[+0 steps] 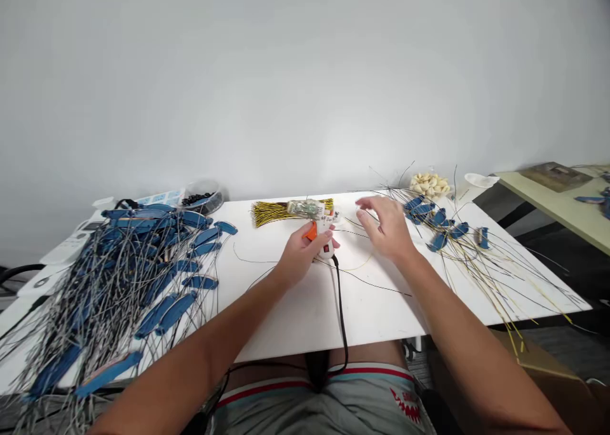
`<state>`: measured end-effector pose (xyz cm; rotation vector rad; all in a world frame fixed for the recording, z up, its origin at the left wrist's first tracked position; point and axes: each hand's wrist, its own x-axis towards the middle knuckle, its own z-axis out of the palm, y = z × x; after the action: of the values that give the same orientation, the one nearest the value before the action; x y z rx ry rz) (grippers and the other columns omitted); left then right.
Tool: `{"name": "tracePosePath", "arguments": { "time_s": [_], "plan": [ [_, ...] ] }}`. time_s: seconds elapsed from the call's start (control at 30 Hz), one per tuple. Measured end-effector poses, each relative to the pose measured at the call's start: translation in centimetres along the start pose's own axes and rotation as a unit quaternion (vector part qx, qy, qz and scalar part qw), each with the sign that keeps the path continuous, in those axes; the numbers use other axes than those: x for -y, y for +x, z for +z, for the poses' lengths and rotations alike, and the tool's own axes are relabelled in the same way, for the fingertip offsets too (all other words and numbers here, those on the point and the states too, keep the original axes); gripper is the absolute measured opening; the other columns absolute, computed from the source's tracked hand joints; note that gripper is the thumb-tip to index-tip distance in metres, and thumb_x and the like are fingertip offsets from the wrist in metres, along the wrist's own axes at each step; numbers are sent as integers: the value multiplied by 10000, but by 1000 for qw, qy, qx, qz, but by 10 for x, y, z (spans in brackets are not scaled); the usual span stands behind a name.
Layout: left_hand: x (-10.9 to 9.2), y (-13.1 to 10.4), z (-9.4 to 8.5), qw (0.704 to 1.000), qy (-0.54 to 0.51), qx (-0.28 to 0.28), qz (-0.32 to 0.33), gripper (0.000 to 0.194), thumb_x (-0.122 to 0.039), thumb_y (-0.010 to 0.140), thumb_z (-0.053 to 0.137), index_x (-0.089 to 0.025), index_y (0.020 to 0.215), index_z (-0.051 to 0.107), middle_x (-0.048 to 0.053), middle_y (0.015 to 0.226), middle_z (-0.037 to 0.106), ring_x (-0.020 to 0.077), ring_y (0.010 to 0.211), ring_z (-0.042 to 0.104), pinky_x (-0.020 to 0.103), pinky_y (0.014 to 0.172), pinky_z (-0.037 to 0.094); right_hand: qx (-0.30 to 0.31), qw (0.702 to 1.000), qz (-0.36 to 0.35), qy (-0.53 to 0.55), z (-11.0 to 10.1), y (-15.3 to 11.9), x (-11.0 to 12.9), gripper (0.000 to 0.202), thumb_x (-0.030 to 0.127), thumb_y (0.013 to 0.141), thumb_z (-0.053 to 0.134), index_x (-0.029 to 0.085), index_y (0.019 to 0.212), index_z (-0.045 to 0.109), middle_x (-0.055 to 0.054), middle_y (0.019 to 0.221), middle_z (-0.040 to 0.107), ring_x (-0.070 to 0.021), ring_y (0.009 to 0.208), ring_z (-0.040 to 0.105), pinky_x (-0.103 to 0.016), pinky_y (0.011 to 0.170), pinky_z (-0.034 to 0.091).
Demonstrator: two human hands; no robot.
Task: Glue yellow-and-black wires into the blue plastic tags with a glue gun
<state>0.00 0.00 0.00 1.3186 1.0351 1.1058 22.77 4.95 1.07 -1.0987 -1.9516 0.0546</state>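
Note:
My left hand grips a white glue gun with an orange trigger; its black cord runs down off the table's near edge. The gun's nozzle points toward a bundle of yellow and black wires lying on the white table. My right hand hovers palm down, fingers spread, just right of the gun and holds nothing. Thin loose wires lie under and around both hands.
A large heap of blue leaf-shaped pieces on grey wires covers the table's left. A smaller group of blue pieces on wires lies at right, behind it a pile of pale shells. A dish of black beads stands at the back left. A second table is at far right.

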Motion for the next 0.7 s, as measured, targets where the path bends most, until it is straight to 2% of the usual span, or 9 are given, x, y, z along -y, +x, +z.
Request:
{"name": "tracePosePath", "arguments": {
  "time_s": [0.07, 0.1, 0.17, 0.3, 0.47, 0.57, 0.63, 0.7],
  "plan": [
    [-3, 2, -3, 998, -52, -27, -20, 542, -568, 922, 738, -136, 1233, 635, 91, 932, 741, 189, 789, 696, 284, 634, 539, 72, 997, 32, 5, -1, -1, -6, 357, 438, 1075, 459, 217, 859, 637, -23, 748, 636, -204, 727, 586, -380, 768, 384],
    [-5, 3, -5, 997, -66, -34, -27, 558, -581, 916, 738, -137, 1235, 628, 78, 889, 727, 191, 748, 697, 279, 588, 534, 101, 994, 46, 19, -1, -2, -7, 382, 440, 1076, 457, 219, 798, 595, -1, 660, 568, -183, 640, 525, -357, 696, 364],
    [-7, 4, -6, 996, -75, -40, -24, 556, -610, 924, 715, -140, 1208, 631, 53, 810, 696, 184, 677, 688, 271, 536, 535, 127, 989, 57, 55, 1, -4, -4, 344, 434, 1073, 470, 228, 818, 576, 25, 607, 491, -162, 571, 450, -328, 618, 331],
    [-10, 1, -6, 997, -66, -41, -19, 555, -651, 943, 665, -149, 1177, 646, 36, 732, 663, 174, 604, 664, 244, 443, 505, 128, 986, 36, 99, 4, -9, 4, 239, 412, 1077, 487, 248, 968, 622, 31, 646, 534, -152, 571, 455, -307, 603, 340],
    [-14, 1, -10, 998, -43, -28, -31, 554, -636, 924, 700, -139, 1168, 670, 54, 742, 676, 193, 613, 676, 230, 381, 456, 121, 986, 34, 106, 6, -10, 4, 247, 415, 1091, 486, 243, 967, 612, 32, 651, 544, -147, 558, 467, -316, 595, 347],
    [-11, 5, -13, 998, -52, -31, -36, 557, -650, 929, 681, -140, 1153, 686, 54, 734, 674, 183, 601, 657, 241, 407, 475, 88, 993, 11, 75, 10, -9, 10, 228, 376, 1093, 476, 236, 1017, 639, -5, 769, 626, -179, 688, 563, -348, 697, 403],
    [-7, 8, -14, 996, -75, -37, -38, 575, -668, 949, 633, -127, 1129, 707, 64, 752, 676, 166, 599, 636, 257, 453, 512, 35, 998, -18, 46, 13, -8, 17, 195, 346, 1074, 512, 228, 1146, 649, -55, 965, 679, -229, 903, 624, -397, 843, 418],
    [-3, 10, -16, 994, -98, -26, -35, 554, -632, 952, 640, -111, 1124, 719, 79, 815, 692, 155, 622, 625, 273, 498, 548, 8, 999, -33, 39, 15, -8, 23, 251, 325, 1053, 557, 227, 1276, 619, -81, 1104, 682, -257, 1044, 626, -436, 935, 397]
  ]
}}
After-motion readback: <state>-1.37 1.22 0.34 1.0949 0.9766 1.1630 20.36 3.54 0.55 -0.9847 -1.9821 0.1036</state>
